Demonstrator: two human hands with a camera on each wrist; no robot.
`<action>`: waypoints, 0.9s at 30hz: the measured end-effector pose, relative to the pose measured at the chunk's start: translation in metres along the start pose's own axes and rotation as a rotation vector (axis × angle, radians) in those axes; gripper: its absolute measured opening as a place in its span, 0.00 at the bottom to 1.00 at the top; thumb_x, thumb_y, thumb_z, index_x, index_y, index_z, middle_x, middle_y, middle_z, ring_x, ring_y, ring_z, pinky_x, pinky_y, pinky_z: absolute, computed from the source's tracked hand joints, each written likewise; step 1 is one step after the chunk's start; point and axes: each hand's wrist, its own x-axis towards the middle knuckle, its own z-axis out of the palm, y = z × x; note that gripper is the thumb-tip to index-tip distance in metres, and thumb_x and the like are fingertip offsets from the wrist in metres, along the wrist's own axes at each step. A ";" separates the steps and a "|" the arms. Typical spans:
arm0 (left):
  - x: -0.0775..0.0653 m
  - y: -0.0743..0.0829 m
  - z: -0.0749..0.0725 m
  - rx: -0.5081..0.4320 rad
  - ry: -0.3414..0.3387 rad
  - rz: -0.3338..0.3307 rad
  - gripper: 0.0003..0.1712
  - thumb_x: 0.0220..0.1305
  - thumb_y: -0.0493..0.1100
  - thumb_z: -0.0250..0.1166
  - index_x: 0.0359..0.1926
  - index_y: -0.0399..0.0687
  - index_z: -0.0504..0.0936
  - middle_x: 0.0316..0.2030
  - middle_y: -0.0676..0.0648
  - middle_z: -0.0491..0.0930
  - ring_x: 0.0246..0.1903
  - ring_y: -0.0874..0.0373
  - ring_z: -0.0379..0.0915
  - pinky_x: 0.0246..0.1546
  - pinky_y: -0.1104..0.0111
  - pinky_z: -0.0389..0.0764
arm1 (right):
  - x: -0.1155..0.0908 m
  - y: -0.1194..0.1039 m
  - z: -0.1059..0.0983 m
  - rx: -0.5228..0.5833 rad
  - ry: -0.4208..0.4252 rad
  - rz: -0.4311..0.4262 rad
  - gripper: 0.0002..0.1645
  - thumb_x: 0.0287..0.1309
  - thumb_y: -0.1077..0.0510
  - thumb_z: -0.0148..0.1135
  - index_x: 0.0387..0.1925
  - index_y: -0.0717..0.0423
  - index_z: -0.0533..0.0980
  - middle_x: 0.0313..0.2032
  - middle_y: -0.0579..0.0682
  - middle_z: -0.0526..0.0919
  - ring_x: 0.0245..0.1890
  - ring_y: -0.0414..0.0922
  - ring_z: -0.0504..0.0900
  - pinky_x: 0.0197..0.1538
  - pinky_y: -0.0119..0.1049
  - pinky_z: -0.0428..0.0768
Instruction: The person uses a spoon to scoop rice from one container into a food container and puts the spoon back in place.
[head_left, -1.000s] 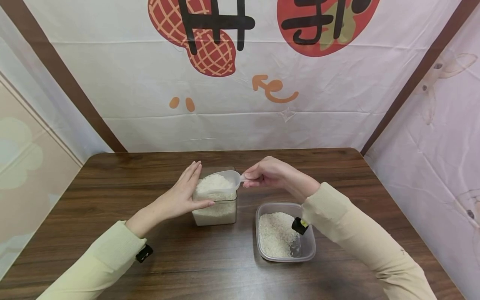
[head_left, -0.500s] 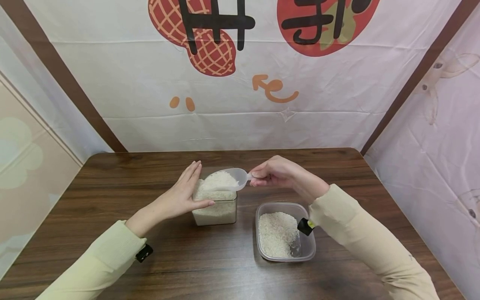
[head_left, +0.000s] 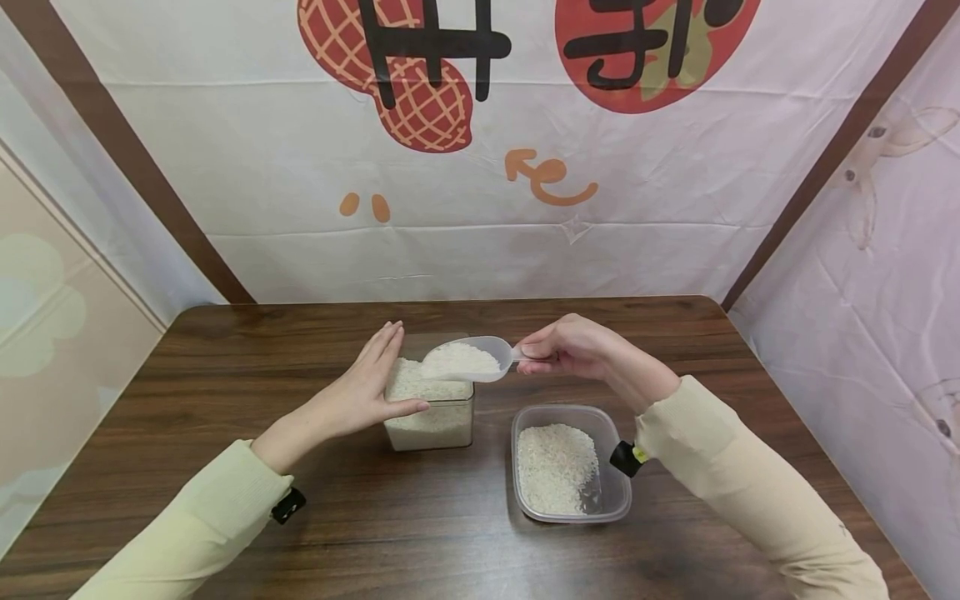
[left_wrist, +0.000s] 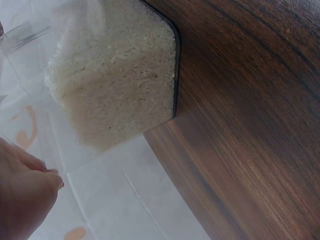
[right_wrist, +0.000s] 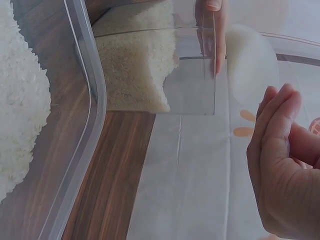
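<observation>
My right hand (head_left: 577, 348) pinches the handle of a translucent white scoop (head_left: 504, 357) heaped with white rice (head_left: 459, 358). The scoop is above the right part of a tall clear container (head_left: 450, 429), which holds rice too. Against that container's left side lies my left hand (head_left: 360, 396), fingers stretched out, thumb reaching across the front. In the left wrist view, rice shows through the container wall (left_wrist: 120, 90). From the right wrist, the scoop (right_wrist: 250, 65) appears beyond the curled fingers of my right hand (right_wrist: 280, 170); its handle is hidden there.
A low, clear plastic tub (head_left: 615, 500) with a heap of rice stands at front right of the tall container, beside the right sleeve. Both stand on a dark wooden table (head_left: 360, 533). A printed cloth (head_left: 480, 267) hangs behind the table.
My right hand has drawn the rice-filled scoop rightward over the tall container. More of the rice surface inside it is now exposed. The left hand and both containers have stayed put.
</observation>
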 end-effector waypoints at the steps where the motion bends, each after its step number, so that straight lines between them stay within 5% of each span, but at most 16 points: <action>1: 0.000 0.000 0.000 0.000 -0.002 -0.001 0.64 0.49 0.66 0.64 0.68 0.30 0.39 0.70 0.38 0.36 0.69 0.48 0.27 0.63 0.49 0.47 | -0.001 0.000 -0.002 0.000 -0.001 -0.002 0.22 0.57 0.75 0.47 0.54 0.83 0.62 0.24 0.55 0.81 0.24 0.40 0.82 0.33 0.24 0.78; 27: 0.001 0.000 0.000 0.007 0.010 0.016 0.64 0.49 0.65 0.64 0.68 0.29 0.40 0.70 0.38 0.37 0.69 0.47 0.28 0.63 0.49 0.47 | -0.035 0.013 -0.042 -0.023 -0.008 -0.013 0.23 0.58 0.74 0.46 0.53 0.86 0.59 0.26 0.54 0.82 0.28 0.41 0.82 0.36 0.26 0.78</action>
